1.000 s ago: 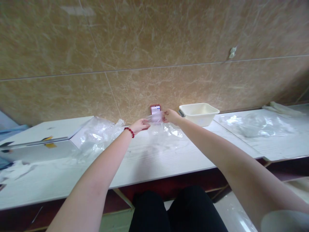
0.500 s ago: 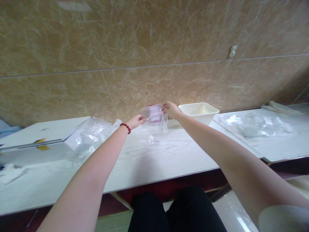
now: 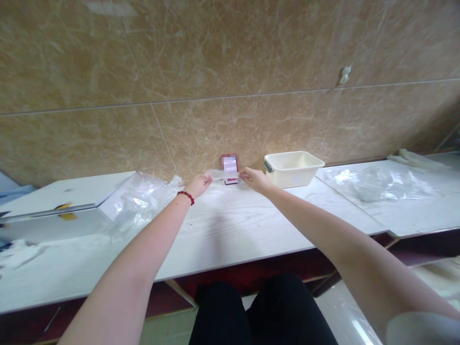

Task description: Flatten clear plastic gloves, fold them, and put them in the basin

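A small piece of clear plastic (image 3: 218, 175) is stretched between my two hands above the white table (image 3: 230, 230). My left hand (image 3: 202, 183), with a red bead bracelet at the wrist, pinches its left end. At the other end, the fingers of my right hand (image 3: 253, 178) are closed on it. Just behind the plastic, a phone (image 3: 230, 165) with a red edge and lit screen leans against the wall; its lower part is partly covered by the plastic.
Right of my hands stands a cream tub (image 3: 296, 177) with a grey clip. Crumpled clear plastic (image 3: 140, 199) lies at the left beside a white box (image 3: 68, 194). More clear bags (image 3: 384, 184) lie at the right. A marbled wall (image 3: 230, 72) rises behind.
The clear plastic has gone from hanging spread out to a narrow, flatter strip. The phone behind it now shows plainly. My right hand is slightly lower, and the tub's left side is uncovered.
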`<state>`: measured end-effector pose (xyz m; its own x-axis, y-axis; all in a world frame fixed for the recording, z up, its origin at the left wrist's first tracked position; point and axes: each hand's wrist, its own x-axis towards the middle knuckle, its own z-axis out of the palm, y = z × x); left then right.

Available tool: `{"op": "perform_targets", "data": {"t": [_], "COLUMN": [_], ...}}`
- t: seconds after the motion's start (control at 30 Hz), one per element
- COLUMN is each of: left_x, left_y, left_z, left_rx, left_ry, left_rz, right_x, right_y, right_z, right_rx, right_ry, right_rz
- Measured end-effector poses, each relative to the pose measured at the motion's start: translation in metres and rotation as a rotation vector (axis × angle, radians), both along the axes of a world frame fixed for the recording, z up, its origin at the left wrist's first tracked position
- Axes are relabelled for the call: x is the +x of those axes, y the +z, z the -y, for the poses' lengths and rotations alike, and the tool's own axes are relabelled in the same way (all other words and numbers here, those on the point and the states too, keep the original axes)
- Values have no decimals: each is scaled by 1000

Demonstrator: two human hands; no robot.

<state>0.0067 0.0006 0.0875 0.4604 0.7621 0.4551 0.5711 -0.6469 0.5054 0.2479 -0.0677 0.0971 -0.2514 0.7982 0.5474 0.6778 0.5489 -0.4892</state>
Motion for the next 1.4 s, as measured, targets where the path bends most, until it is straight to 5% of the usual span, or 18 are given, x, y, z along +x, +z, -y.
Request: {"op": "perform_targets", "data": {"t": [0.23, 0.4, 0.63, 0.9, 1.07, 1.2, 1.4], "left_x": [7, 0, -15, -17, 7, 40, 71], "left_y": [-77, -107, -99, -76, -66, -74, -104], "left_z": [40, 62, 84, 106, 125, 150, 175], "left_rx": [-50, -55, 224, 285, 197, 131, 91], "left_ry": [-66, -143, -42, -91, -160, -218, -64], "left_rz": [-144, -311, -689, -668, -567, -527, -559], "right_x": [0, 8, 22, 25, 27, 26, 39], "right_y": [-70, -104, -118, -108, -99, -93, -90], "right_z": [33, 58, 71, 79, 81, 85, 89], "right_rx": [-112, -102, -32, 25, -2, -20, -89], "right_ry": [123, 205, 336, 387, 379, 393, 497], "right_rz": [148, 334, 474, 557, 673, 734, 667]}}
